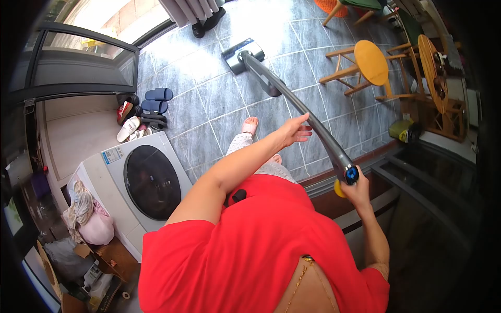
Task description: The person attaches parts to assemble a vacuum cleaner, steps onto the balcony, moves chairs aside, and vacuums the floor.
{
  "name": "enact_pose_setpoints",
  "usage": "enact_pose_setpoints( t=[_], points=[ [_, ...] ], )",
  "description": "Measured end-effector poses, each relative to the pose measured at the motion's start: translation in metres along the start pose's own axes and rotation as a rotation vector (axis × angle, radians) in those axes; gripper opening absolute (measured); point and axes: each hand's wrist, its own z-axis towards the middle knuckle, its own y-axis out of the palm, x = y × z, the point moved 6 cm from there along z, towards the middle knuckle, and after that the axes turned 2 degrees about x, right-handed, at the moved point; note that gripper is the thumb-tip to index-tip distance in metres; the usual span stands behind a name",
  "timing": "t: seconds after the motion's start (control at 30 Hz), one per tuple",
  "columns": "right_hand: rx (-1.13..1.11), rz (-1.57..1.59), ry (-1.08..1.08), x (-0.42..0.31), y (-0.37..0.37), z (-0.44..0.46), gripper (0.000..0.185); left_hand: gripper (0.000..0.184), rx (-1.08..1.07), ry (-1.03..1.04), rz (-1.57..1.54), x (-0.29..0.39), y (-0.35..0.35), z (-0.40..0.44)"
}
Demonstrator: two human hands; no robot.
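A long grey stick floor cleaner [327, 139] slants across the tiled floor. Its wide head [243, 55] rests on the tiles, and a round blue-lit display [352, 173] sits at the top of the handle. My right hand [358, 191] is closed around the handle end, beside a yellow part [339, 189]. Partway down the tube, my left hand [295, 131] is next to it with thumb and fingers apart and nothing gripped. Whether its fingertips touch the tube I cannot tell.
A washing machine [118, 161] stands left, with shoes and blue slippers [158, 94] beside it. A wooden stool [371, 62] and more wooden furniture stand right. Dark shoes [207, 23] are by a grey curtain [189, 10] at the top, near a glass door [86, 60].
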Motion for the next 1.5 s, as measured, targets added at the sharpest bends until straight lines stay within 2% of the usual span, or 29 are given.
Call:
enact_pose_setpoints(
  t=[0.1,0.17,0.2,0.27,0.33,0.47,0.57,0.67,0.77,0.8,0.83,0.87,0.97,1.03,1.1,1.13,1.23,1.37,1.5],
  points=[
    [-0.098,-0.149,0.009,-0.001,-0.041,-0.067,0.022,0.041,-0.003,-0.017,-0.067,-0.049,0.007,0.028],
    [-0.181,-0.182,0.124,0.015,-0.057,-0.12,0.028,0.038,0.132,-0.134,-0.189,-0.104,0.013,0.05],
    [-0.209,-0.187,0.157,0.023,-0.061,-0.147,0.03,0.038,0.271,-0.157,-0.257,-0.125,0.026,0.038],
    [-0.214,-0.141,0.257,0.021,-0.071,-0.188,0.03,0.032,0.226,-0.233,-0.269,-0.171,0.055,0.021],
    [-0.229,-0.115,0.421,0.029,-0.083,-0.226,0.034,0.028,0.203,-0.404,-0.27,-0.204,0.076,0.0],
    [-0.218,-0.049,0.477,0.042,-0.09,-0.27,0.032,0.02,0.325,-0.427,-0.112,-0.237,0.095,-0.016],
    [-0.122,0.126,0.522,0.041,-0.083,-0.271,0.031,0.02,0.342,-0.377,-0.03,-0.231,0.095,-0.01],
    [0.026,0.448,0.626,0.038,-0.063,-0.239,0.035,0.023,0.371,-0.277,0.039,-0.196,0.078,0.02],
    [-0.018,0.475,0.495,0.054,-0.03,-0.181,0.027,0.022,0.391,-0.178,0.129,-0.144,0.035,0.089],
    [-0.034,0.39,0.409,0.062,-0.023,-0.156,0.025,0.021,0.364,-0.146,0.144,-0.113,0.028,0.108],
    [-0.074,0.602,0.516,0.042,-0.016,-0.124,0.025,0.02,0.334,-0.119,0.16,-0.078,0.021,0.125],
    [-0.035,0.647,0.455,0.035,-0.008,-0.092,0.029,0.021,0.318,-0.064,0.176,-0.04,0.011,0.144],
    [0.005,0.615,0.374,0.002,0.017,0.009,0.026,0.026,0.296,0.065,0.146,0.07,0.001,0.156],
    [0.036,0.46,0.285,-0.016,0.036,0.073,0.027,0.03,0.385,0.142,0.274,0.131,-0.012,0.159],
    [0.009,0.381,0.246,-0.034,0.057,0.13,0.025,0.034,0.355,0.169,0.368,0.18,-0.02,0.151],
    [0.025,0.268,0.159,-0.029,0.069,0.159,0.026,0.035,0.365,0.2,0.417,0.2,-0.02,0.143],
    [0.123,0.104,-0.036,-0.045,0.083,0.234,0.027,0.032,0.372,0.263,0.481,0.243,-0.014,0.13],
    [0.045,0.053,-0.126,-0.043,0.077,0.301,0.029,0.03,0.283,0.23,0.408,0.267,-0.005,0.135],
    [-0.033,0.022,-0.117,-0.028,0.043,0.299,0.029,0.028,0.24,0.247,0.414,0.258,0.014,0.144]
  ],
)
